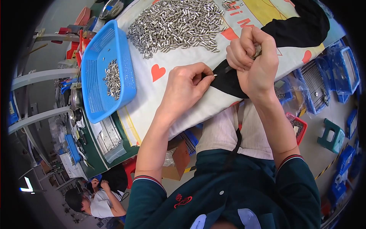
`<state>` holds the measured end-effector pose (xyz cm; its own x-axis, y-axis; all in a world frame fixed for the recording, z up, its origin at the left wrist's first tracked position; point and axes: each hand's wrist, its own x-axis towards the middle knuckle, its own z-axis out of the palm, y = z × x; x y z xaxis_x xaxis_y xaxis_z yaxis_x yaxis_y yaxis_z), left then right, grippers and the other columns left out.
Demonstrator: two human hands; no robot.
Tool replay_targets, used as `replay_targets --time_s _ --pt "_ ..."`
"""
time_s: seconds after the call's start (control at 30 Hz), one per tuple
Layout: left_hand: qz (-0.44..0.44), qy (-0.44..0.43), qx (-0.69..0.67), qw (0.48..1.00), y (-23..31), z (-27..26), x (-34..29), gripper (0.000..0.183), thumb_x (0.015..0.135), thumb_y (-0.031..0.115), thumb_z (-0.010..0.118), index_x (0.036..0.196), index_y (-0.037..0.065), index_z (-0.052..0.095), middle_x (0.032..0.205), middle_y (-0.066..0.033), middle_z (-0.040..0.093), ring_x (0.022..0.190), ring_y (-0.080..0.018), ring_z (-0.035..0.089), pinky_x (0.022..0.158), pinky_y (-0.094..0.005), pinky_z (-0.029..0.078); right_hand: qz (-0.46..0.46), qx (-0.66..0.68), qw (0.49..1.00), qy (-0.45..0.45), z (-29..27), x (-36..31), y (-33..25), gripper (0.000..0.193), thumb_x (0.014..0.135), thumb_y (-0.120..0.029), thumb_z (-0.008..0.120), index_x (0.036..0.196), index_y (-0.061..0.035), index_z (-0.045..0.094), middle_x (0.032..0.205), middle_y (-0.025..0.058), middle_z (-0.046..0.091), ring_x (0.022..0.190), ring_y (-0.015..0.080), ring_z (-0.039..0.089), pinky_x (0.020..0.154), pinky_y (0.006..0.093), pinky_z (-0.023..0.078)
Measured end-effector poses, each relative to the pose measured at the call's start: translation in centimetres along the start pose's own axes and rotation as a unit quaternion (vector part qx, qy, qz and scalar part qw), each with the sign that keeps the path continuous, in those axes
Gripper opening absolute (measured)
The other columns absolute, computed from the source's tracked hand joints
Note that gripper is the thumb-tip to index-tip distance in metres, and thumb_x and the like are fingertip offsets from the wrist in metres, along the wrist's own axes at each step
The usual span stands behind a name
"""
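My left hand (pixel 185 86) pinches a small silver metal pin (pixel 215 75) between thumb and fingertips, just above the white cloth with red hearts (pixel 152 103). Close by on the right, my right hand (pixel 259 61) is closed in a fist over a black cloth (pixel 230 84). Something greyish shows between its curled fingers, too covered to name. Beyond both hands lies a big heap of small silver metal pins (pixel 177 26). A blue perforated plastic basket (pixel 131 72) stands to the left, holding a smaller pile of similar pins (pixel 112 80).
Another black cloth (pixel 301 28) lies at the far right of the table. Blue trays of metal rods (pixel 314 84), a red bin (pixel 299 131) and a green stool (pixel 331 135) stand on the right. Metal rods (pixel 109 135) lie below the basket. A co-worker (pixel 101 202) sits at lower left.
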<state>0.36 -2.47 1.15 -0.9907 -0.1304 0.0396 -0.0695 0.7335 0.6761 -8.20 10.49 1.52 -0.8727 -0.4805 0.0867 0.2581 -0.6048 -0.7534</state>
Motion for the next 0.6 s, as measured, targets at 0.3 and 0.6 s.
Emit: replay_targets --time_s 0.3,0.6 --pt "0.010 0.018 -0.013 1.000 0.0 0.6 -0.1 0.006 0.068 0.003 0.063 0.070 0.000 0.058 0.042 -0.0053 0.038 0.037 -0.0128 0.034 0.040 -0.0280 0.031 0.002 0.042 0.999 -0.012 0.4 -0.6 0.5 0.032 0.085 -0.022 0.028 0.055 -0.0117 0.026 0.041 -0.0031 0.023 0.039 0.0068 0.016 0.039 0.0234 0.016" --pt "-0.006 0.019 -0.015 1.000 0.2 0.6 -0.2 0.007 0.068 0.004 0.063 0.069 -0.001 0.058 0.042 -0.0058 0.039 0.037 -0.0130 0.035 0.040 -0.0277 0.031 0.021 0.038 0.999 -0.003 0.5 -0.6 0.8 0.034 0.086 -0.026 0.029 0.055 -0.0117 0.026 0.041 -0.0035 0.023 0.040 0.0067 0.016 0.040 0.0232 0.016"
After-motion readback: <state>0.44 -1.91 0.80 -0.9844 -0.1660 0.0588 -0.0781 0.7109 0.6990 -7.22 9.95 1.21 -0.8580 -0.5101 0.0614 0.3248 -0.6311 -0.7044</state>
